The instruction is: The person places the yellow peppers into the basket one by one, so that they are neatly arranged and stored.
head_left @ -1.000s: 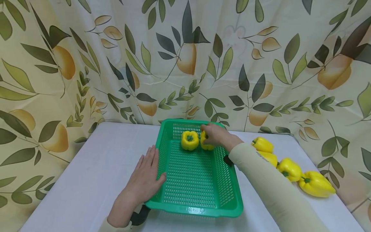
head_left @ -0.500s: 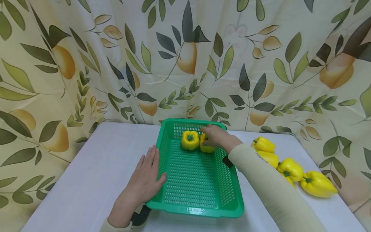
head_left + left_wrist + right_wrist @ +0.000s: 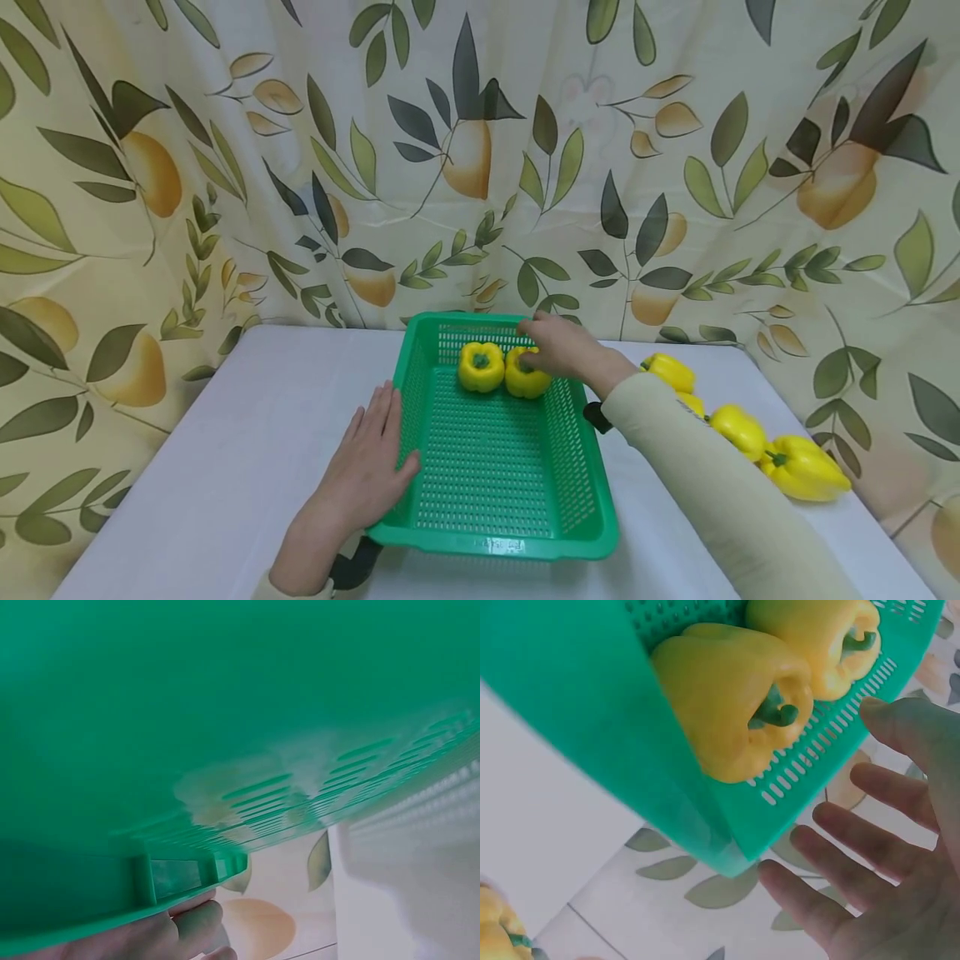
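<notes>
A green perforated plastic basket (image 3: 495,546) stands on the white table. Two yellow bell peppers sit side by side at its far end, stems up: the left pepper (image 3: 481,367) and the right pepper (image 3: 527,382). My right hand (image 3: 566,346) is above the right pepper near the far right corner. In the right wrist view, this hand (image 3: 900,900) has spread fingers, apart from both peppers and holding nothing. My left hand (image 3: 360,467) rests on the basket's left rim, fingers straight. The left wrist view shows the basket's outer wall (image 3: 187,690) with a few fingers (image 3: 199,922) below its rim.
Several more yellow bell peppers (image 3: 804,468) lie on the table right of the basket, some partly behind my right sleeve (image 3: 697,450). A curtain (image 3: 480,250) printed with leaves and fruit hangs behind the table (image 3: 247,417).
My right hand has let go of the right pepper and lifted slightly off it; more of that pepper shows. The head view has shifted a little. The left hand stays on the rim.
</notes>
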